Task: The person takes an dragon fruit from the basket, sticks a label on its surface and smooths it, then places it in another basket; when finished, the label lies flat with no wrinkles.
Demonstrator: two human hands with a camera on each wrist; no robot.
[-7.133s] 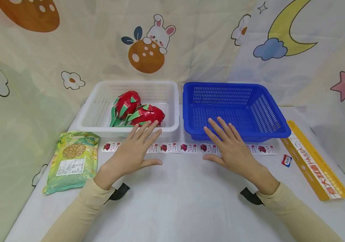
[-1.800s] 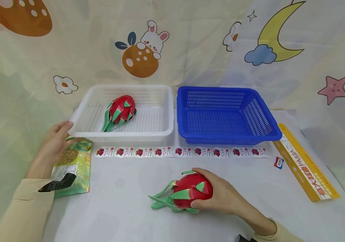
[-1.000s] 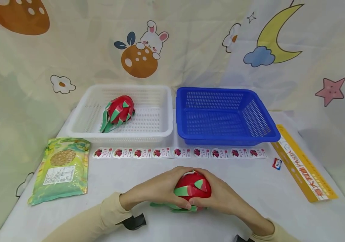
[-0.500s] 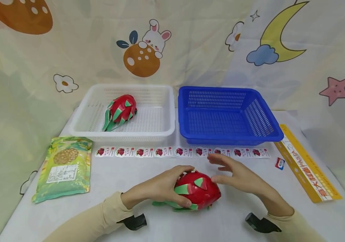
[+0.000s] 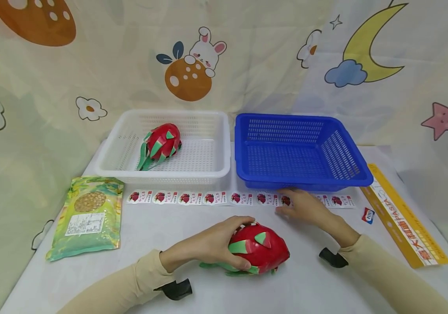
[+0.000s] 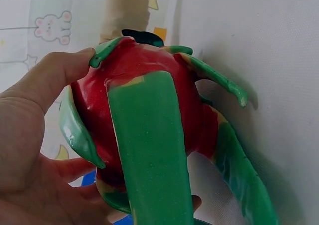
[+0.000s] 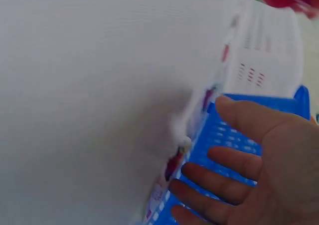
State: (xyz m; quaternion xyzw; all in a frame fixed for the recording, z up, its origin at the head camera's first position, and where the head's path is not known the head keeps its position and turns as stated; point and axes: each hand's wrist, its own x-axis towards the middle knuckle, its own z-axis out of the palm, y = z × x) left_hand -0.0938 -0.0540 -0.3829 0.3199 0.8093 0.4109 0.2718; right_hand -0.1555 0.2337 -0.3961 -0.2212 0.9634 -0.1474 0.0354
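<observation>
A red dragon fruit (image 5: 267, 248) with green scales and a long green stem end lies on the white table, front middle. My left hand (image 5: 217, 244) grips it from the left, thumb on the near side. The left wrist view shows the same dragon fruit (image 6: 149, 135) close up. My right hand (image 5: 306, 209) is over a row of dragon fruit stickers (image 5: 241, 199), just in front of the blue basket. Its fingers (image 7: 224, 182) are spread and hold nothing in the right wrist view; whether they touch a sticker cannot be told.
A second dragon fruit (image 5: 164, 141) lies in the white basket (image 5: 162, 173) at the back left. Beside it stands the blue basket (image 5: 306, 181). A green-yellow bag (image 5: 88, 218) lies at left; a pasta packet (image 5: 408, 218) and a small red-blue packet (image 5: 368, 215) lie at right.
My right hand took a dragon fruit from the white basket to the table front. Both hands held it; then the right hand let go and moved back to the stickers.
</observation>
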